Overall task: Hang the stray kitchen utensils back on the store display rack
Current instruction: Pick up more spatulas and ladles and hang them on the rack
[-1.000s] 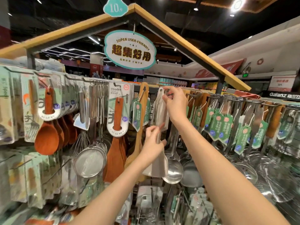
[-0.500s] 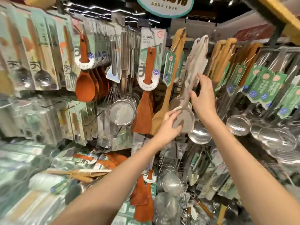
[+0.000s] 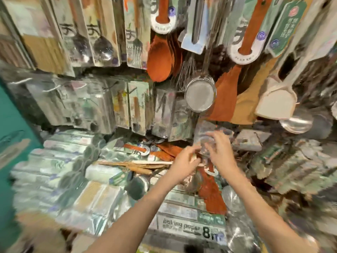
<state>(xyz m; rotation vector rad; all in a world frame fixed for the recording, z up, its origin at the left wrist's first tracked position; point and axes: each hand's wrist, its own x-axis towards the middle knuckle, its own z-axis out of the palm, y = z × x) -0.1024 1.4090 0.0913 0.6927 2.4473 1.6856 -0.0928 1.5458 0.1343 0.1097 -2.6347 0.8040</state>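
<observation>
The frame is blurred by motion. Both hands are low over a heap of stray utensils on the shelf under the rack. My right hand [image 3: 221,151] curls its fingers over a clear plastic packet [image 3: 205,133] lifted a little above the heap. My left hand [image 3: 183,162] pinches the packet's lower left edge. Under the hands lie a red-brown wooden spatula [image 3: 211,192] and pale wooden utensils [image 3: 135,164]. Above hang a red-brown spoon [image 3: 158,57], a mesh strainer [image 3: 200,95] and a pale spatula [image 3: 275,105].
Carded cutlery packs [image 3: 102,30] fill the upper left hooks, with more packs [image 3: 120,105] on the row below. Boxes of baking paper [image 3: 189,227] and foil rolls [image 3: 69,170] crowd the shelf front. A teal panel [image 3: 11,125] bounds the left. A steel ladle [image 3: 295,123] hangs at right.
Both hands left the pale spatula hanging on its hook and dropped to the heap below, where they took the clear packet. The view tilted down.
</observation>
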